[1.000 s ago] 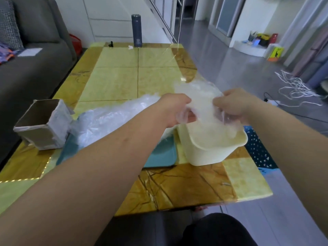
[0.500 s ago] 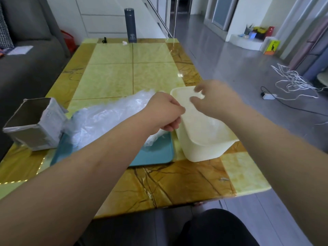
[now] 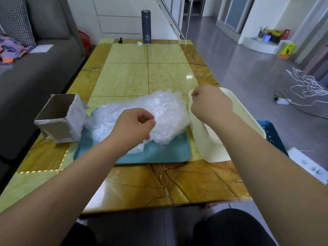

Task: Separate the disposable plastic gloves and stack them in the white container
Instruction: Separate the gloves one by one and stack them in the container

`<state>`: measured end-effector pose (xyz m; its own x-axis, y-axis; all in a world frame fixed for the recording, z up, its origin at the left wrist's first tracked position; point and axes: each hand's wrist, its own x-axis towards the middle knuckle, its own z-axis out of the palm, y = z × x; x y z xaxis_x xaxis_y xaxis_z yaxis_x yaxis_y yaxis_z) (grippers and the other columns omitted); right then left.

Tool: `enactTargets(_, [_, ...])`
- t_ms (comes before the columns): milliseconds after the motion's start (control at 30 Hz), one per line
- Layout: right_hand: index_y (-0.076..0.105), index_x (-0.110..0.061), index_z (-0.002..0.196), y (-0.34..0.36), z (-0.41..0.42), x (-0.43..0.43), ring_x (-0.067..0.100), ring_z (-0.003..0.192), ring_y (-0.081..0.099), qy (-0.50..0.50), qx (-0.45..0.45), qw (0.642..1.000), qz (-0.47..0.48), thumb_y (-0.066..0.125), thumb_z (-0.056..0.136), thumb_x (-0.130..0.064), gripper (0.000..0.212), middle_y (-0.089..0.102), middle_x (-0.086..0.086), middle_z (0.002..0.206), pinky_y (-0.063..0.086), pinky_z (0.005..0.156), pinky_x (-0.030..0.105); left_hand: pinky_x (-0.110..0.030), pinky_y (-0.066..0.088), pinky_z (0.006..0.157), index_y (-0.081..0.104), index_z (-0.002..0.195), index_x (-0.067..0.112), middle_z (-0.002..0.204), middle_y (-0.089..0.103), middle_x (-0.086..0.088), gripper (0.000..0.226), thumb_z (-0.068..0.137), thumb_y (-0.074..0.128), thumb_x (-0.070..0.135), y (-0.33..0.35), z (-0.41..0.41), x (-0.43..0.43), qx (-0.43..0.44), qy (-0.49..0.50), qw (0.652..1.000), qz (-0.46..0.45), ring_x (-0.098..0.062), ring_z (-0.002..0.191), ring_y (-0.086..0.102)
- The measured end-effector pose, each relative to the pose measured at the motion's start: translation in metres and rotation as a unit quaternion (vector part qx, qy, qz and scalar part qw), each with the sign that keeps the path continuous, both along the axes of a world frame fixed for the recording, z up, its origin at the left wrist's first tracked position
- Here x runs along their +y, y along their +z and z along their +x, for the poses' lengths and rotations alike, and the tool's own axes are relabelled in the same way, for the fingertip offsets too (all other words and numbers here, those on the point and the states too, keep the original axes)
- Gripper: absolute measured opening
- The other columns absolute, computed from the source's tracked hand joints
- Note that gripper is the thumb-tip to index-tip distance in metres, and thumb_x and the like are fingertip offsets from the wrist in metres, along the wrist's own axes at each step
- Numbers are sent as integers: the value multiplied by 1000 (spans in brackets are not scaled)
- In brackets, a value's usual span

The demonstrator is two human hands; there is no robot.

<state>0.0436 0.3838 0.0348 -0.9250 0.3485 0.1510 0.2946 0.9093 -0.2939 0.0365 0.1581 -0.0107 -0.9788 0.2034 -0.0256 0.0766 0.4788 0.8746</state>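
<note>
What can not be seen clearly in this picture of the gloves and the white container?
Head view: the white container inside is mostly covered by the right hand and forearm.
Left hand grip: curled fingers hide whether it pinches a glove from the pile.
Bottle print: too small.

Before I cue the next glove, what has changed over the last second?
Both hands let go of the glove they held over the white container. The left hand moved back over the glove pile; whether it pinches one I cannot tell. The right hand hovers curled, visibly empty. Container, teal tray and cardboard box stayed put.
</note>
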Motion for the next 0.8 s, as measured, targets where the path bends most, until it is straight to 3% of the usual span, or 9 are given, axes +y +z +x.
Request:
enactTargets(100, [74,-22,103,-7,4,-55,22,96,65,101,124,982,-105,53,97,-24,22,73,-3,103,52,77,35,-36,55,85,69,115,28,121,62,10,25,92,73,37,-25,-9,-37,79,40,986,-144,-11,93,65])
enactTargets(200, [74,-27,109,-45,7,-100,11,103,65,153,78,953,-249,57,100,-27,20,73,-11,111,54,92,33,-47,48,108,56,144,26,159,39,2,66,90,69,60,-49,-11,-66,82,10,940,-331,-24,139,46])
enactTargets(267, [70,-29,124,-72,9,-116,8,112,62,159,11,944,-289,55,102,-26,27,68,-12,129,48,96,25,-46,35,119,50,151,25,169,29,0,74,91,64,66,-62,-8,-78,57,-21,927,-370,-26,153,27])
enactTargets(333, [65,-30,134,-91,9,-123,10,123,58,161,-29,941,-296,51,105,-23,33,62,-12,140,43,98,22,-43,37,117,60,143,26,159,45,0,61,93,64,61,-72,-8,-85,52,-39,933,-353,-26,147,37])
enactTargets(433, [60,-28,141,-104,3,-124,13,132,54,153,-39,945,-286,48,106,-18,39,59,-8,145,40,103,22,-44,53,95,73,114,25,122,65,4,33,95,64,50,-78,-16,-88,85,-45,931,-352,-23,118,56])
enactTargets(600, [59,-27,142,-115,-11,-120,7,108,56,150,-71,951,-262,48,101,-9,45,59,-4,144,40,90,17,-48,55,86,78,102,24,114,66,2,26,101,54,35,-81,-31,-91,66,-82,940,-326,-25,108,59])
enactTargets(667, [57,-27,144,-115,-14,-118,11,104,61,157,-84,950,-258,49,99,-6,50,59,-3,142,42,85,17,-48,57,84,76,95,23,107,67,3,27,100,51,32,-83,-35,-96,54,-85,943,-316,-24,100,62])
enactTargets(800, [54,-28,147,-115,-12,-118,7,110,56,170,-84,945,-267,51,98,-6,54,57,-6,143,42,91,16,-33,54,87,80,94,26,103,74,10,12,97,68,29,-73,-40,-102,37,-8,972,-231,-15,96,66])
